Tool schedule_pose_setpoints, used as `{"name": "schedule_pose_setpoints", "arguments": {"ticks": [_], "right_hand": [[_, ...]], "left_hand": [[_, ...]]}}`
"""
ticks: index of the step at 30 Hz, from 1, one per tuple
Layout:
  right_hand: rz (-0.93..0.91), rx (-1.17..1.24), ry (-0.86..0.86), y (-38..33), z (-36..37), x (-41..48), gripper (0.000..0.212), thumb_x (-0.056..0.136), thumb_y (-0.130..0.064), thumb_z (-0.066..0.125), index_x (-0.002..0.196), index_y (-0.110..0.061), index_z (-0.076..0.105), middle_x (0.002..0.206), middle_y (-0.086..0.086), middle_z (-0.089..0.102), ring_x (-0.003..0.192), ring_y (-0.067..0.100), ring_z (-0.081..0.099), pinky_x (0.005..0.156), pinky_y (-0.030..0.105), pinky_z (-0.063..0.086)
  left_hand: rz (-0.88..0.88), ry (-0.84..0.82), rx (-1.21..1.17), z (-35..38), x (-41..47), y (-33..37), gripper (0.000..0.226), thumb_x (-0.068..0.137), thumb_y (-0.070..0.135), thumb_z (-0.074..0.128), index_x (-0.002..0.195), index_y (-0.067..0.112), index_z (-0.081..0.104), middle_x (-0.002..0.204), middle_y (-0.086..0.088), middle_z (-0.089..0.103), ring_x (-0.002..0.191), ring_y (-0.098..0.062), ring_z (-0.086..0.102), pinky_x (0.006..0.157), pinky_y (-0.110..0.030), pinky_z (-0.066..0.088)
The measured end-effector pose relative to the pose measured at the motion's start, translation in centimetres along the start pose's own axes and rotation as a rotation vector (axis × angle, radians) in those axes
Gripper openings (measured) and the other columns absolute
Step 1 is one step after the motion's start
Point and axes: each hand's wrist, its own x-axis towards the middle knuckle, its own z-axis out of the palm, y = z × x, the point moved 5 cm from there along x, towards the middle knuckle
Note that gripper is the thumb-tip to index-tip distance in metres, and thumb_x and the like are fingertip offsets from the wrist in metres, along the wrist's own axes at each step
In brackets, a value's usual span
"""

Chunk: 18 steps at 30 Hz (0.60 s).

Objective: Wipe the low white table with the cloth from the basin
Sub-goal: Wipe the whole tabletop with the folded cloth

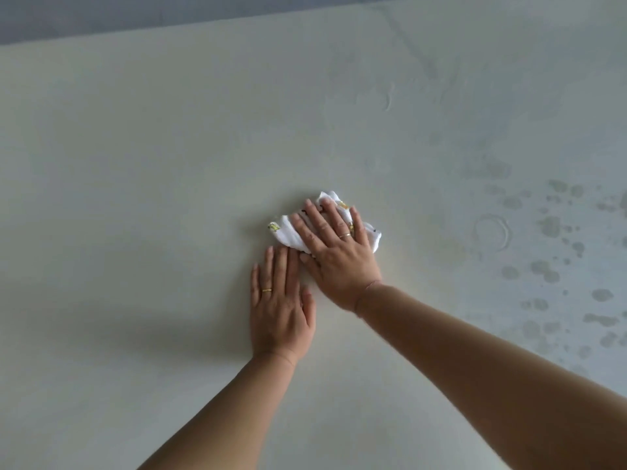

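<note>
The white table (152,164) fills nearly the whole view. A small white cloth (286,234) with yellow and dark marks lies bunched near the middle of it. My right hand (334,252) lies flat on the cloth with straight, spread fingers, pressing it onto the surface. My left hand (280,307) rests flat on the bare tabletop just left of and nearer than the cloth, fingers straight and together. The basin is out of view.
Wet drops and smears (549,266) cover the right part of the table, with a ring-shaped water mark (492,232) among them. The table's far edge (169,27) runs along the top left, with grey floor beyond it.
</note>
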Motion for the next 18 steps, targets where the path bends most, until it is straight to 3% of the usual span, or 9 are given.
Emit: {"name": "schedule_pose_setpoints", "arguments": {"ticks": [3, 7, 9, 10, 11, 15, 18], "right_hand": [[-0.067, -0.035, -0.034, 4.3, -1.1, 1.0, 0.053, 0.097, -0.04, 0.037, 0.148, -0.029, 0.024, 0.156, -0.003, 0.022, 0.146, 0.021, 0.013, 0.117, 0.046, 0.003], [0.427, 0.075, 0.063, 12.2, -3.4, 4.2, 0.053, 0.098, -0.04, 0.032, 0.149, -0.032, 0.018, 0.159, -0.003, 0.014, 0.147, 0.017, 0.003, 0.117, 0.043, -0.003], [0.664, 0.127, 0.106, 11.9, -3.3, 5.4, 0.055, 0.097, -0.04, 0.033, 0.149, -0.032, 0.016, 0.159, -0.003, 0.01, 0.147, 0.018, 0.0, 0.117, 0.046, -0.005], [0.698, 0.13, 0.112, 10.6, -2.9, 5.8, 0.057, 0.096, -0.039, 0.035, 0.149, -0.031, 0.017, 0.159, -0.002, 0.011, 0.147, 0.019, 0.0, 0.116, 0.048, -0.006], [0.639, 0.118, 0.107, 8.7, -2.5, 6.2, 0.058, 0.095, -0.04, 0.036, 0.149, -0.03, 0.018, 0.159, -0.001, 0.012, 0.147, 0.021, 0.001, 0.115, 0.049, -0.006], [0.032, -0.018, -0.014, 3.5, -1.2, 6.0, 0.054, 0.096, -0.045, 0.032, 0.148, -0.03, 0.025, 0.157, -0.002, 0.021, 0.146, 0.022, 0.011, 0.117, 0.051, 0.004], [-0.043, -0.092, -0.012, 7.5, -2.2, 7.8, 0.053, 0.097, -0.044, 0.032, 0.148, -0.031, 0.025, 0.156, -0.003, 0.023, 0.145, 0.021, 0.015, 0.116, 0.048, 0.005]], "left_hand": [[0.007, 0.001, -0.019, -0.3, 0.0, 0.0, 0.058, 0.089, 0.026, 0.032, 0.142, 0.002, 0.038, 0.149, -0.017, 0.035, 0.139, -0.031, 0.031, 0.112, -0.049, 0.026], [0.065, 0.062, -0.083, -1.6, 1.2, 0.1, 0.052, 0.085, 0.022, 0.041, 0.132, 0.001, 0.051, 0.141, -0.017, 0.047, 0.132, -0.033, 0.043, 0.112, -0.05, 0.024], [0.096, 0.125, -0.107, -2.7, 3.3, 0.1, 0.048, 0.084, 0.019, 0.043, 0.127, 0.001, 0.055, 0.136, -0.017, 0.052, 0.128, -0.034, 0.047, 0.112, -0.05, 0.021], [0.09, 0.162, -0.124, -3.2, 4.7, 0.1, 0.048, 0.085, 0.018, 0.042, 0.127, 0.001, 0.054, 0.136, -0.017, 0.052, 0.128, -0.034, 0.047, 0.112, -0.049, 0.021], [0.067, 0.203, -0.143, -3.7, 6.5, 0.0, 0.048, 0.086, 0.017, 0.042, 0.129, 0.0, 0.053, 0.137, -0.018, 0.051, 0.129, -0.034, 0.046, 0.113, -0.048, 0.021], [-0.04, 0.296, -0.185, -4.6, 13.3, -0.8, 0.048, 0.091, 0.016, 0.037, 0.136, -0.001, 0.044, 0.144, -0.017, 0.043, 0.135, -0.032, 0.039, 0.114, -0.046, 0.021], [0.002, 0.206, -0.161, -3.7, 17.5, -0.8, 0.052, 0.094, 0.023, 0.036, 0.142, 0.003, 0.036, 0.152, -0.014, 0.031, 0.141, -0.03, 0.027, 0.116, -0.043, 0.012]]}}
